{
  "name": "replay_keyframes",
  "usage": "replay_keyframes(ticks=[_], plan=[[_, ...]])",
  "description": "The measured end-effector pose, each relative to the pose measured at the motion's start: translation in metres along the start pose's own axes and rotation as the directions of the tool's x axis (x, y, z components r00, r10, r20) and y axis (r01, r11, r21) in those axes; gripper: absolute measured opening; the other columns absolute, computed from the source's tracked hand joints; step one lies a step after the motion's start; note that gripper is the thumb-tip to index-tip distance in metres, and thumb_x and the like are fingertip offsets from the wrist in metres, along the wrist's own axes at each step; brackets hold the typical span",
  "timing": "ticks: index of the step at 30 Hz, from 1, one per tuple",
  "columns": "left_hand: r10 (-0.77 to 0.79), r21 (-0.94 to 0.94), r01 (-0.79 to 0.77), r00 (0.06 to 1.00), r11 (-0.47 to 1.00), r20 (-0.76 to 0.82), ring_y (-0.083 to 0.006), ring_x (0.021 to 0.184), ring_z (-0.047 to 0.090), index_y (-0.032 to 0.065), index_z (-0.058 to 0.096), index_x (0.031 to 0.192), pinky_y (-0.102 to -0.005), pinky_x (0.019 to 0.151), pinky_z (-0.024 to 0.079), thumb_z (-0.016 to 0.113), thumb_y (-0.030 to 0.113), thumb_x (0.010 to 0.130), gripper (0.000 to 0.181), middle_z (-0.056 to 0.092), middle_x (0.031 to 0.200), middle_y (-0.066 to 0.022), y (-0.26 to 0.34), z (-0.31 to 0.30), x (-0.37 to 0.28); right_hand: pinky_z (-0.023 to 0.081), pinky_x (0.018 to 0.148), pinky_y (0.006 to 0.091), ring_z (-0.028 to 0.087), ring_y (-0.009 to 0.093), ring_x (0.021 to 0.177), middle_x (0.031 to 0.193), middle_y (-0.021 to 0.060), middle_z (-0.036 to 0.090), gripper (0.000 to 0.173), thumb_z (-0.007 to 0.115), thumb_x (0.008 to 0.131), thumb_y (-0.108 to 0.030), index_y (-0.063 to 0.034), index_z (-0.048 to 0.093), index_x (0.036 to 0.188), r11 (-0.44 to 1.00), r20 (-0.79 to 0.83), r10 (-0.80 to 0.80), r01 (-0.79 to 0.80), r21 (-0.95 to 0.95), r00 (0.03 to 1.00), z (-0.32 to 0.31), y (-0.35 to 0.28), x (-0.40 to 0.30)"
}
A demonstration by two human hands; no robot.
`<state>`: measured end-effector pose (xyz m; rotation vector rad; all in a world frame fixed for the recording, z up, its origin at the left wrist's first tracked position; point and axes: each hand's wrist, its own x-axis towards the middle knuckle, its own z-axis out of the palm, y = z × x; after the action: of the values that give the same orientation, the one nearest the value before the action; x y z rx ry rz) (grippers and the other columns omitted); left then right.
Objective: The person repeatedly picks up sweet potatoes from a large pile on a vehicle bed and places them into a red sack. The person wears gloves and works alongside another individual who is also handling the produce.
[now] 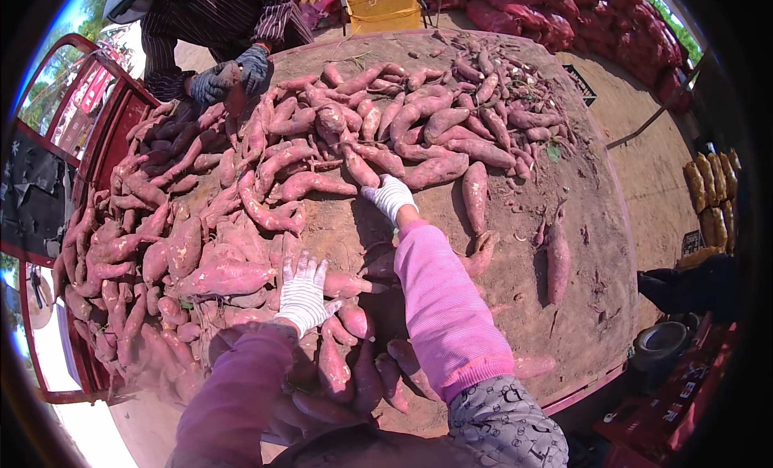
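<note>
Red-skinned sweet potatoes (296, 121) lie heaped over a dusty, soil-covered platform (580, 226). At the centre, my right hand (391, 196), in a striped white glove, has its fingers on the lower end of a long sweet potato (360, 166) that reaches into the heap. Whether the fingers close around it is hard to tell. My left hand (304, 294), gloved alike, is spread flat with its fingers apart, palm down over sweet potatoes beside a large one (226, 278). More sweet potatoes (335, 365) lie below my hands, close to my body. A single one (557, 263) rests apart at the right.
Across the platform, a person in striped clothes (223, 21) and grey gloves holds a sweet potato. Red metal side rails (115, 136) stand at the left. Filled red mesh sacks (580, 27) and a yellow container (384, 12) are beyond the far edge. A tyre (661, 341) is at the right.
</note>
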<state>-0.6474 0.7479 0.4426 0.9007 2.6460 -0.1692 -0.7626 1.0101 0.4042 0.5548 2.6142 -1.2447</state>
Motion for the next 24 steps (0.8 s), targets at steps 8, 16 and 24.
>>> replay_keyframes(ticks=[8, 16, 24], plan=[[-0.090, 0.040, 0.088, 0.995, 0.995, 0.041, -0.0314, 0.141, 0.014, 0.0002, 0.029, 0.141, -0.0528, 0.113, -0.003, 0.055, 0.063, 0.076, 0.094, 0.029, 0.146, -0.0192, 0.004, -0.002, 0.008, 0.029, 0.038, 0.0201, 0.038, 0.005, 0.043, 0.061, -0.0039, 0.047, 0.024, 0.066, 0.083, -0.035, -0.0129, 0.055, 0.085, 0.399, 0.313, -0.145, -0.234, 0.887, 0.939, -0.097, 0.037, -0.069], [-0.088, 0.074, 0.085, 0.995, 0.994, 0.048, -0.0327, 0.140, 0.016, -0.0006, 0.033, 0.139, -0.0530, 0.113, -0.001, 0.057, 0.066, 0.072, 0.097, 0.033, 0.143, -0.0185, 0.005, 0.003, 0.016, 0.038, 0.045, 0.0253, 0.043, 0.009, 0.047, 0.065, -0.0029, 0.050, 0.031, 0.054, 0.090, -0.045, -0.0150, 0.053, 0.095, 0.205, -0.147, 0.213, 0.103, 0.973, 0.966, -0.219, 0.071, 0.040], [-0.092, 0.109, 0.084, 0.993, 0.991, 0.079, -0.0335, 0.140, 0.016, 0.0013, 0.031, 0.140, -0.0560, 0.112, -0.002, 0.059, 0.065, 0.069, 0.100, 0.033, 0.144, -0.0188, 0.001, 0.011, 0.020, 0.051, 0.077, 0.0434, 0.065, 0.032, 0.085, 0.098, 0.0173, 0.066, 0.043, 0.044, 0.091, -0.039, -0.0029, 0.063, 0.106, 0.799, -0.337, -0.386, 0.129, -0.587, 0.859, -0.141, 0.087, 0.020]])
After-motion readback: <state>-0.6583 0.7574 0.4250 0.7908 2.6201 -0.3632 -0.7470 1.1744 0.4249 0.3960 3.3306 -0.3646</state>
